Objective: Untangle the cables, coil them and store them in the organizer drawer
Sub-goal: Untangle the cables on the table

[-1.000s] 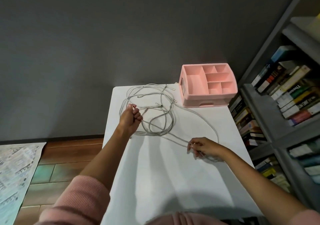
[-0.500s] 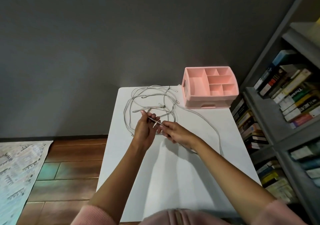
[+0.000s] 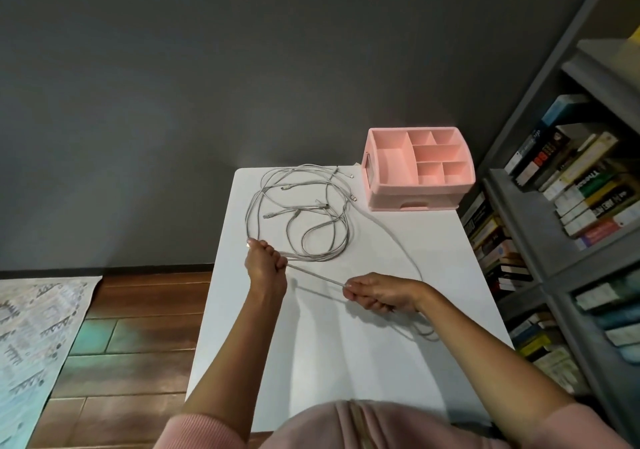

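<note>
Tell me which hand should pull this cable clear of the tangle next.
Probably the right hand: it holds the taut cable over bare table, while the left hand sits against the tangle, anchoring it.

My left hand [image 3: 265, 261] and right hand [image 3: 381, 293], touching half a second ago, have drawn apart. A length of white cable [image 3: 315, 276] now runs straight between them, pulled out of the tangle.
</note>
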The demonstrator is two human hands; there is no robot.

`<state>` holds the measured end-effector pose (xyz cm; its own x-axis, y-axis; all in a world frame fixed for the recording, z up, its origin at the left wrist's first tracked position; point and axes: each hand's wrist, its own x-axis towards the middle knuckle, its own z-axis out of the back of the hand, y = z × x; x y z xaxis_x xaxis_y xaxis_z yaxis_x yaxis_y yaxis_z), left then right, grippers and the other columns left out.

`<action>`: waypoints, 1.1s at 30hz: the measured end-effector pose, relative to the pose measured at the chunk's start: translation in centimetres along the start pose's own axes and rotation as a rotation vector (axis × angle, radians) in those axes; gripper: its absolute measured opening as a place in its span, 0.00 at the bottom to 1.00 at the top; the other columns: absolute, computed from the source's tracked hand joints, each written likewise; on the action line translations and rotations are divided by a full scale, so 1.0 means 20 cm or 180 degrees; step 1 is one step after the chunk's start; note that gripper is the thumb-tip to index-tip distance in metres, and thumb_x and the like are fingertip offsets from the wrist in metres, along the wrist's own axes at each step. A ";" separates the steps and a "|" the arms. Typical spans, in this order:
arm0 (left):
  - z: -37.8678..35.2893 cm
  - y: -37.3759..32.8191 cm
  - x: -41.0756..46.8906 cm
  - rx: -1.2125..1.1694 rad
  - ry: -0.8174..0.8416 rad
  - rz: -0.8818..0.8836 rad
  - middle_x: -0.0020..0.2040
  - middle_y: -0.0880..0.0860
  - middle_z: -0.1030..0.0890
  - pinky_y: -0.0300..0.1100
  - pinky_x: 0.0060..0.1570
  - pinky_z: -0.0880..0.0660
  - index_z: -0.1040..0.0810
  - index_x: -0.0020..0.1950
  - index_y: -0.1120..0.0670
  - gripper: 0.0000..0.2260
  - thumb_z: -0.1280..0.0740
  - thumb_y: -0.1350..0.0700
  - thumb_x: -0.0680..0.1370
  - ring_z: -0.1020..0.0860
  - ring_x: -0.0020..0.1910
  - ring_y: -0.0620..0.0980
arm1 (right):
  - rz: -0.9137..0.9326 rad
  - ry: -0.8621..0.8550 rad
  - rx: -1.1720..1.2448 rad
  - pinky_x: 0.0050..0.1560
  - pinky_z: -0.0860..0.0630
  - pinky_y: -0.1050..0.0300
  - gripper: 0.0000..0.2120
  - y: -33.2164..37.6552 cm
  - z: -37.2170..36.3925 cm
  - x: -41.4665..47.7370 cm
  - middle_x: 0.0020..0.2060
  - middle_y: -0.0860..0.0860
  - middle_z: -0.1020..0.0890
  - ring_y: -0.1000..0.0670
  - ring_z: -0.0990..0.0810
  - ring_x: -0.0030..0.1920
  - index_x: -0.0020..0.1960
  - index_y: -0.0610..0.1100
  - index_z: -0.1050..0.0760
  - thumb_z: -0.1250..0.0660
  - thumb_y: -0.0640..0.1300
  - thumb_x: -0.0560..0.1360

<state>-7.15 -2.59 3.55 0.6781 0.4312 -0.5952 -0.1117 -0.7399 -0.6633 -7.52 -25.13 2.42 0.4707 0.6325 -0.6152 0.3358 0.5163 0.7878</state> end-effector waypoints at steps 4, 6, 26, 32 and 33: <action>0.06 -0.09 0.02 0.0389 -0.0171 -0.0440 0.19 0.44 0.40 0.34 0.19 0.45 0.38 0.34 0.52 0.18 0.51 0.50 0.83 0.44 0.22 0.44 | -0.0315 -0.0057 0.0041 0.24 0.46 0.66 0.14 -0.12 0.07 -0.07 0.26 0.55 0.40 0.58 0.44 0.24 0.41 0.47 0.32 0.47 0.50 0.83; 0.10 -0.10 0.01 0.0633 -0.0177 -0.0634 0.22 0.45 0.39 0.34 0.22 0.43 0.38 0.34 0.53 0.18 0.51 0.50 0.83 0.42 0.22 0.43 | -0.0339 -0.0051 0.0059 0.24 0.46 0.66 0.14 -0.16 0.11 -0.09 0.27 0.55 0.40 0.57 0.44 0.25 0.41 0.47 0.32 0.47 0.50 0.83; 0.30 -0.23 0.11 0.1694 -0.0473 -0.1348 0.32 0.50 0.34 0.36 0.29 0.36 0.35 0.36 0.53 0.18 0.49 0.49 0.83 0.36 0.29 0.44 | -0.0501 -0.0704 -0.1467 0.34 0.34 0.64 0.18 -0.17 0.09 -0.11 0.25 0.56 0.26 0.59 0.31 0.26 0.34 0.48 0.29 0.42 0.50 0.81; 0.27 -0.10 0.03 0.3121 0.1441 -0.1026 0.33 0.52 0.23 0.32 0.30 0.32 0.28 0.39 0.56 0.16 0.47 0.53 0.83 0.27 0.26 0.38 | 0.0142 -0.1226 -0.1266 0.37 0.31 0.56 0.17 -0.04 -0.04 0.04 0.26 0.53 0.27 0.51 0.29 0.29 0.33 0.49 0.27 0.40 0.51 0.80; 0.24 -0.06 0.01 0.3310 0.1608 -0.1003 0.35 0.53 0.20 0.30 0.30 0.30 0.27 0.41 0.56 0.16 0.47 0.53 0.83 0.25 0.29 0.38 | 0.0220 -0.1210 -0.1260 0.38 0.31 0.56 0.17 0.00 -0.05 0.06 0.28 0.51 0.26 0.50 0.29 0.31 0.34 0.49 0.26 0.40 0.51 0.80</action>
<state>-10.42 0.97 2.05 0.9636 0.0950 -0.2497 -0.2654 0.2338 -0.9354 -7.75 -23.83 1.67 0.7669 0.4574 -0.4502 -0.0040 0.7050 0.7092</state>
